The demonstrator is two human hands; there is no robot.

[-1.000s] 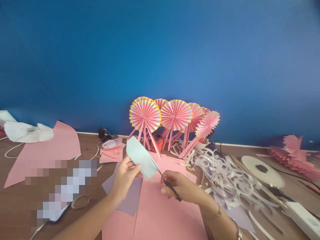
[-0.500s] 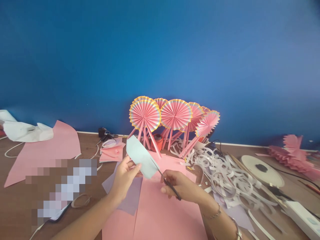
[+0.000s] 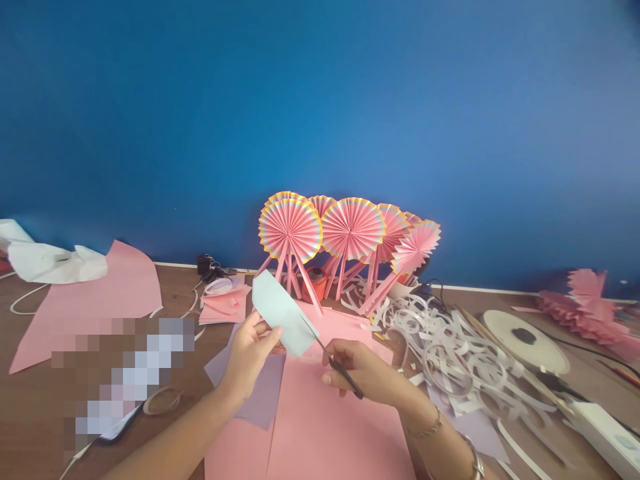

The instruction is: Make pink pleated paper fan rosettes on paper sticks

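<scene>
Between thumb and fingers, my left hand [image 3: 253, 353] pinches a folded piece of pale blue paper [image 3: 280, 310] by its lower left edge. My right hand [image 3: 355, 370] is wrapped round the handles of a pair of dark scissors [image 3: 345, 377]. The blades reach up and to the left, lying at the right edge of the blue paper; how far they are apart is hard to make out. Both hands are above large pink paper sheets [image 3: 335, 427]. A purple sheet [image 3: 255, 393] lies partly under my left hand.
Several pleated pink paper fans [image 3: 353, 229] on pink legs stand by the blue wall. Curled white paper strips [image 3: 450, 353] heap at the right, beside a round white lid-like disc [image 3: 525, 340]. Pink paper [image 3: 100, 300] and a pixelated device [image 3: 135, 380] lie left.
Almost nothing differs. Paper, scissors and both hands keep nearly the same place, with only a very slight shift of the scissors at the paper's edge.
</scene>
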